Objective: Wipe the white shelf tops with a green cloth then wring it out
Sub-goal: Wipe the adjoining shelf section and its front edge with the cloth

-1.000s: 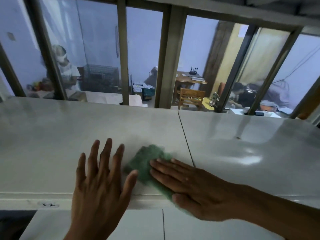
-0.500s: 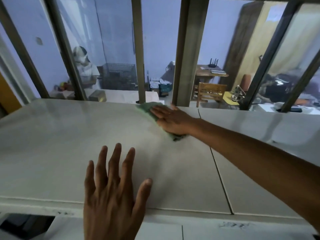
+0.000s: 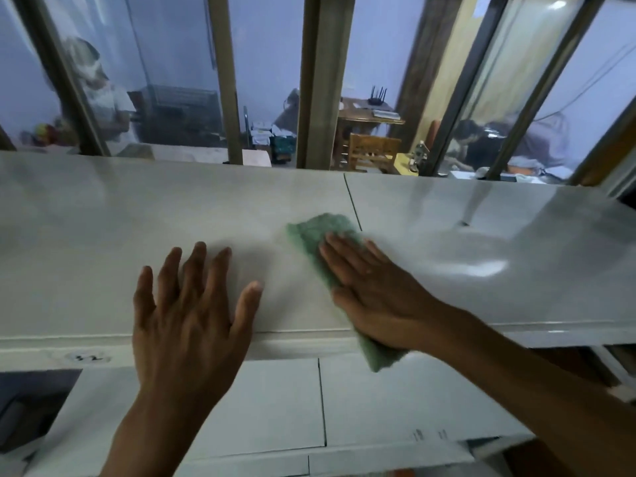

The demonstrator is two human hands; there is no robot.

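Observation:
The white shelf top (image 3: 103,235) runs across the view, with a thin seam dividing it right of centre. A green cloth (image 3: 320,232) lies flat on it just left of the seam, and its near end hangs over the front edge. My right hand (image 3: 371,287) presses on the cloth with straight fingers. My left hand (image 3: 186,315) is flat with spread fingers on the near part of the shelf top, left of the cloth and apart from it.
Metal window bars (image 3: 320,80) rise right behind the shelf's far edge. A lower white surface (image 3: 395,407) sits below the front edge. Beyond the bars is a room with a wooden chair (image 3: 371,153), a desk and people.
My right hand has pulled the cloth back from the far edge by the bars to the near edge, where it now overhangs. My left hand stays flat on the shelf.

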